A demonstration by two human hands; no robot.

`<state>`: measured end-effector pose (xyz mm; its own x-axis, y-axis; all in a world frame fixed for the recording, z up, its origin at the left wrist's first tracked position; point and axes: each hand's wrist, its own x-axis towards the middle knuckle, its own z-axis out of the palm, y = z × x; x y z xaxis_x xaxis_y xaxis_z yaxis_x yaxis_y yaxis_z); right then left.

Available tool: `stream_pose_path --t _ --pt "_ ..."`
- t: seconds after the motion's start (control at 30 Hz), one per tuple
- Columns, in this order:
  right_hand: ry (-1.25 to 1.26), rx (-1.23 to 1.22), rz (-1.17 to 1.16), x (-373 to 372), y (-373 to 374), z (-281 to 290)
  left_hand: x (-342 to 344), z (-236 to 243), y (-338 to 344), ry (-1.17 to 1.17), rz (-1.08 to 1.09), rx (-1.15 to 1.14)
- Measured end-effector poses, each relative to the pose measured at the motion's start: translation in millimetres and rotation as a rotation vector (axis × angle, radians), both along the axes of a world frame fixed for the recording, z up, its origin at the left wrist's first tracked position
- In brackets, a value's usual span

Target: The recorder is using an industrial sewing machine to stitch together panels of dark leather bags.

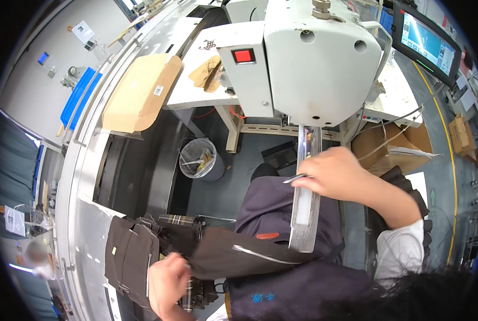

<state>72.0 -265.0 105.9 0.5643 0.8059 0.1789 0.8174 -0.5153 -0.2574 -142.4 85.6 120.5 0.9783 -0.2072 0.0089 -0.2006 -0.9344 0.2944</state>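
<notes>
My right hand (332,174) is closed round a slim pointed metal tool (297,178), most of it hidden in my fist. It is over the long clear-sided arm (305,214) that reaches toward me from the white sewing machine (316,59). My left hand (168,281), somewhat blurred, has its fingers curled at the left end of a dark brown cloth piece (223,257). That piece lies across my lap, with a narrow pale-edged strip (263,255) along it. Beside my left hand is a stack of dark brown garment pieces (132,254), with plaid fabric showing.
A waste bin (201,160) with a clear liner stands on the floor. Tan card (140,93) rests on the rail at the left. A cardboard box (394,144) and more dark cloth (405,187) are at my right. A screen (429,43) is mounted at the far right.
</notes>
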Motion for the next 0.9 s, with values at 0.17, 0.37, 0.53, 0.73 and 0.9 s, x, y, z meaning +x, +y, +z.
stream_pose_path --t 0.17,0.37,0.53,0.73,0.9 --pt "0.197 0.166 -0.867 29.3 -101.2 -55.2 11.5 -42.7 12.5 -0.227 0.766 -0.316" --pt "-0.238 -0.033 -1.331 165.9 -229.3 -151.2 86.0 -68.1 -6.1 -0.215 0.644 -0.594" --pt "-0.600 -0.088 -1.125 195.5 -256.2 -178.4 100.8 -84.5 -17.8 -0.246 0.582 -0.868" --pt "1.094 0.543 -0.551 65.0 -81.4 -195.7 84.8 -120.2 -31.3 -0.172 0.499 -1.207" --pt "1.750 1.234 -0.373 -20.0 18.2 -201.2 67.6 -118.1 3.6 0.670 0.142 -0.659"
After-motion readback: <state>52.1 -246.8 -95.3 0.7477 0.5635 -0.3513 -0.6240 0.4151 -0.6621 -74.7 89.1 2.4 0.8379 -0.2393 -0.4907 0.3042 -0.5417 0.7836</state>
